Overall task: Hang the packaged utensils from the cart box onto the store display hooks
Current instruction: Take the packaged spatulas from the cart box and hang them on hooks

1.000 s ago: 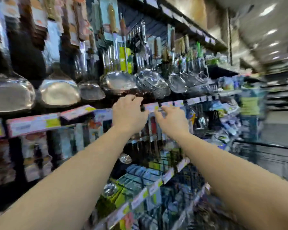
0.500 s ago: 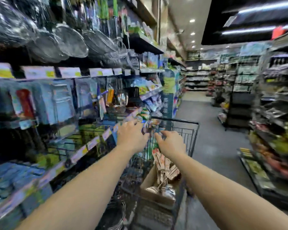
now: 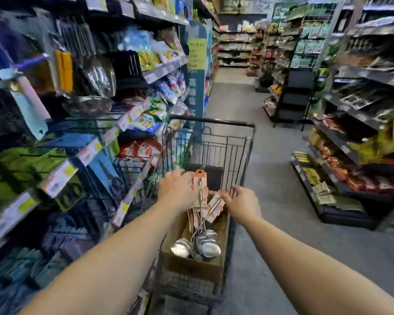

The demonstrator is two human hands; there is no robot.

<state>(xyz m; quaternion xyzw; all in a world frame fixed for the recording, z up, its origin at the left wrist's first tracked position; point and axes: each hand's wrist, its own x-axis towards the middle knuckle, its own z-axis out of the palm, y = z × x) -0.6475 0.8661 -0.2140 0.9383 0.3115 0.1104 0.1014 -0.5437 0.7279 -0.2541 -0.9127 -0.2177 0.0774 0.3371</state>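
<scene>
Head view: both hands reach into the cardboard box [image 3: 192,266] standing in the wire cart [image 3: 228,153]. Left hand [image 3: 178,189] grips the orange-carded top of one packaged ladle [image 3: 200,192], fingers curled round it, bowl end still down among the other ladles [image 3: 196,245] in the box. Right hand [image 3: 242,202] hangs just beside a second card, fingers spread, holding nothing. Display hooks [image 3: 39,154] stand on the shelving to the left, well apart from the cart. Assessment: pick-up step in hand. Next move calls for lifting the ladle clear of its neighbours without tangling, then lining its card hole with a free hook.
</scene>
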